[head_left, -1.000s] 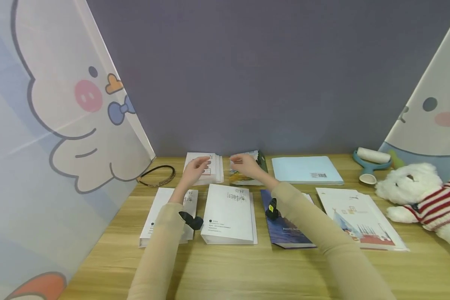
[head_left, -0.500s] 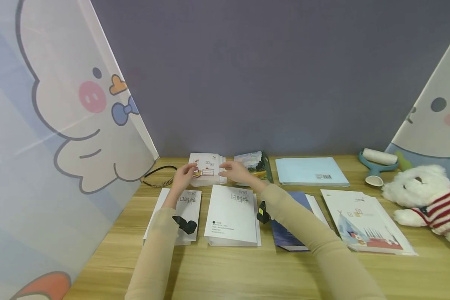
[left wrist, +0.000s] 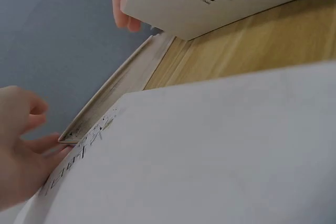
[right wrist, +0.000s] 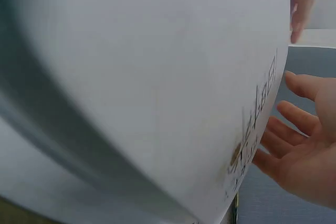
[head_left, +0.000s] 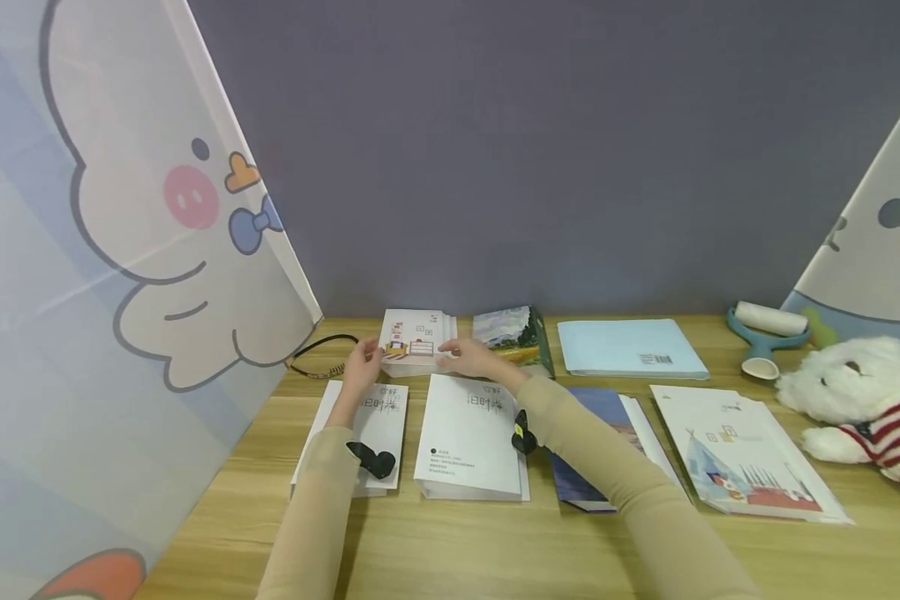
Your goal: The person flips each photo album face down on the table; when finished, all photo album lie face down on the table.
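Note:
A white album with a coloured room drawing (head_left: 412,333) lies at the back left of the table, between both hands. At its left edge is my left hand (head_left: 362,367), fingertips touching the edge; in the left wrist view that hand's fingers (left wrist: 44,144) extend to the album's corner. My right hand (head_left: 476,358) is at the album's front right corner; whether it touches is hard to tell. In the right wrist view its fingers (right wrist: 286,129) are spread and relaxed. Nearer stand a white album (head_left: 386,433) under the left wrist and another white album (head_left: 457,442) in the middle.
A painted-cover album (head_left: 512,333), a light blue album (head_left: 622,342), a dark blue album (head_left: 596,404) and a white tent-picture album (head_left: 750,450) lie rightward. Beyond are a lint roller (head_left: 768,321) and teddy bear (head_left: 855,383). A black headband (head_left: 322,340) lies left.
Both hands have come down to the back-left album. The left hand went to its left edge; the right hand moved left from over the painted-cover album. The head view has shifted slightly left.

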Action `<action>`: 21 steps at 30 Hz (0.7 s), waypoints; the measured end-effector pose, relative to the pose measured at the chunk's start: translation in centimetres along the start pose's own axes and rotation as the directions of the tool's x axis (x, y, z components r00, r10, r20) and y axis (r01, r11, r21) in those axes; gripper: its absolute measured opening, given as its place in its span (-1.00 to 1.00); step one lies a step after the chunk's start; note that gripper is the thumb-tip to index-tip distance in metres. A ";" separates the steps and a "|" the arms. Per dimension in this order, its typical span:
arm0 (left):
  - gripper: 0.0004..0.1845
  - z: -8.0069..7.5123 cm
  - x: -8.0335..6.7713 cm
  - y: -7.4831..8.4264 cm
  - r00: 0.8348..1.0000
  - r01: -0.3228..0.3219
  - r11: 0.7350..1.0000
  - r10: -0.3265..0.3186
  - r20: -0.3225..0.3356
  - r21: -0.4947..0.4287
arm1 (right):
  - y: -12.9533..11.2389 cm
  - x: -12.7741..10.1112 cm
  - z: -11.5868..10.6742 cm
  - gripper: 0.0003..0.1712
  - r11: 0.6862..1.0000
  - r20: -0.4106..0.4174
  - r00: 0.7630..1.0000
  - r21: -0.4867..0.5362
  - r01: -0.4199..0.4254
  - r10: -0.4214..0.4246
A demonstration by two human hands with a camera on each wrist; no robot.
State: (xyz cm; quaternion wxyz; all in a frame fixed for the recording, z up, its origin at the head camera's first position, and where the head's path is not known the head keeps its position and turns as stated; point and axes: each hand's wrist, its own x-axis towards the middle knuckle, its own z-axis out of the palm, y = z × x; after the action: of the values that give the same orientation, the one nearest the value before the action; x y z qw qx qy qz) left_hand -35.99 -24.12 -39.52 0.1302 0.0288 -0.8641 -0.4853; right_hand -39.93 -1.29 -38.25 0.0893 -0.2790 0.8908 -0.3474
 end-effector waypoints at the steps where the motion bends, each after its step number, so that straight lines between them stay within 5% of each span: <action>1: -0.51 0.0 0.0 0.0 1.000 0.014 1.000 -0.014 0.019 0.013 | 0.1 0.0 0.0 -0.47 1.000 0.016 1.000 -0.018 -0.008 0.008; 8: -0.34 0.0 0.0 -0.1 0.987 0.082 0.981 -0.104 0.120 0.175 | 0.5 -0.2 0.0 -0.39 0.998 0.100 0.994 -0.050 -0.043 0.048; 12: -0.35 0.0 0.0 -0.1 0.984 0.085 0.978 -0.112 0.136 0.190 | 0.7 -0.4 0.2 -0.44 0.998 0.114 0.992 -0.038 -0.055 0.059; 21: -0.48 -0.1 0.0 -0.2 0.988 0.105 0.986 -0.089 0.123 -0.132 | 0.4 -0.2 0.3 -0.40 0.992 0.102 0.987 -0.031 -0.123 0.125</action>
State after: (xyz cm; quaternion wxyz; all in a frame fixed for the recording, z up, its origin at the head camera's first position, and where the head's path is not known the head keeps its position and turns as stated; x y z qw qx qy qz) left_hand -36.01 -24.36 -39.64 0.0576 0.0334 -0.8323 -0.5504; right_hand -39.86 -1.15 -38.78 0.1532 -0.2417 0.9048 -0.3153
